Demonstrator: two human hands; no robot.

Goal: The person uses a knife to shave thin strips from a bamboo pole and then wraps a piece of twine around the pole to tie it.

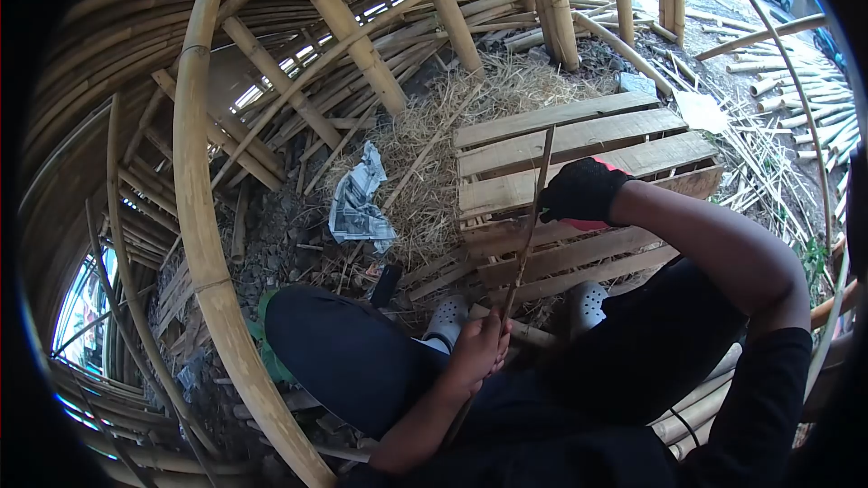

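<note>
A long, narrow bamboo strip (530, 244) runs slanting from my lap up over a wooden pallet (579, 142). My left hand (482, 352), bare, is closed around its lower part, between my knees. My right hand (583, 192), in a black glove, is curled right beside the strip's upper part. The fingers of that hand are mostly hidden, and what they hold cannot be made out. Something red (589, 223) shows at the edges of the glove; whether it is held or lies behind cannot be told.
A tall bamboo pole (201, 172) stands close on the left. Crumpled newspaper (362, 201) lies on straw (425, 172), with a dark phone-like object (386, 286) near my shoe. Bamboo posts (553, 9) rise behind the pallet. Cut bamboo pieces (814, 108) lie at right.
</note>
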